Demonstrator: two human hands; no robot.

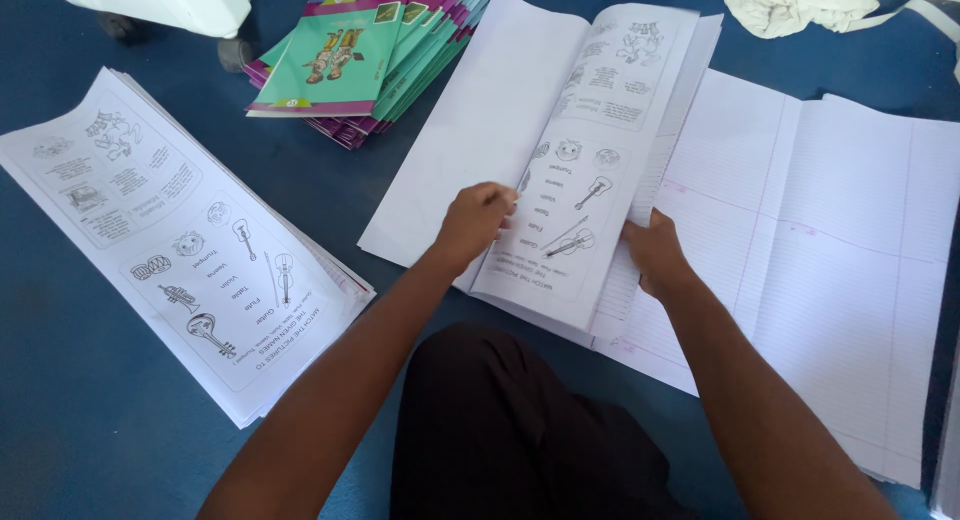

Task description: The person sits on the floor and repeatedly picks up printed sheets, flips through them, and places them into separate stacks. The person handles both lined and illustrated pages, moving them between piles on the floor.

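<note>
My left hand pinches the near left edge of the printed sheet; my right hand clamps its right edge. The sheet's long axis runs away from me, lying between the blank folded sheet and ruled paper stack.

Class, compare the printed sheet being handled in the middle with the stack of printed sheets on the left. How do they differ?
The middle sheet is folded along its length and held by both hands; the left stack lies flat, untouched. The middle sheet rests on white paper, the left stack on the blue floor. Both show the same instrument drawings.
</note>
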